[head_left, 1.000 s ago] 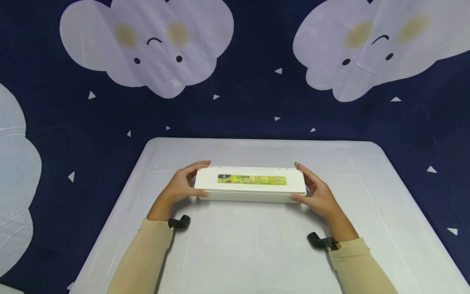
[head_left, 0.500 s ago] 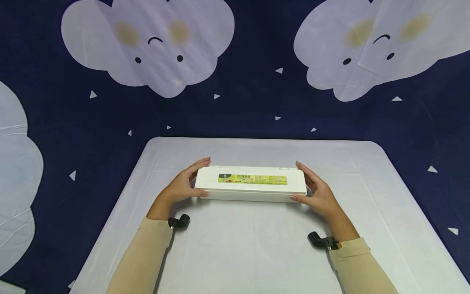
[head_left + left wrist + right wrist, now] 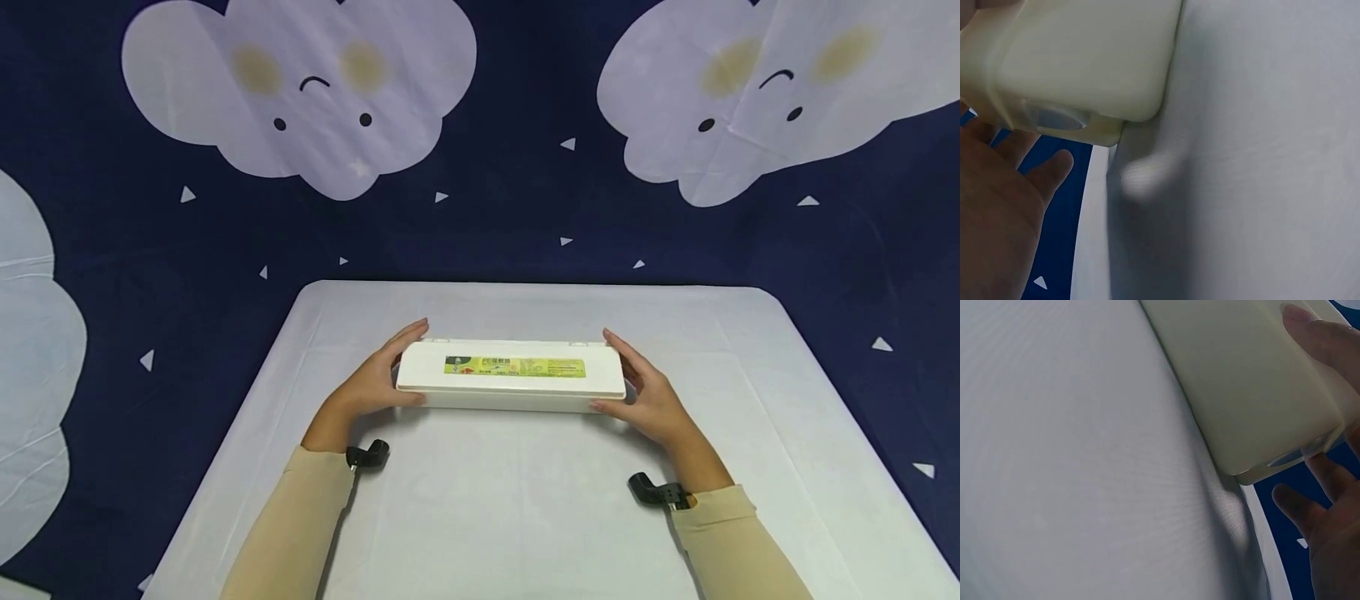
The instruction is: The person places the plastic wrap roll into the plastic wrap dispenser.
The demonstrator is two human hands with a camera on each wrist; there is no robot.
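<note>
Nearest the camera, two beige sleeves (image 3: 292,525) come in from the lower edge, each with a small black camera mount (image 3: 367,455) at the wrist. Beyond them the left hand (image 3: 369,383) and the right hand (image 3: 651,393) sit at the two short ends of a long white box (image 3: 510,390), which lies crosswise near the middle of the desk (image 3: 525,517). Each grip is a loose clasp: the thumb lies against the near front edge of the box and the fingers reach along the end toward its far corner, so the box is held between the two hands. In the left wrist view the cream-coloured end of the box (image 3: 1079,62) sits just above the palm (image 3: 997,212); in the right wrist view a fingertip (image 3: 1300,315) rests on the box (image 3: 1241,381) while other fingers curve around its end. A green and yellow label (image 3: 514,366) runs along the closed lid. The desk is covered with a white cloth. Behind it hangs a dark blue backdrop (image 3: 525,200) printed with pale clouds that have drawn faces and small white triangles.
</note>
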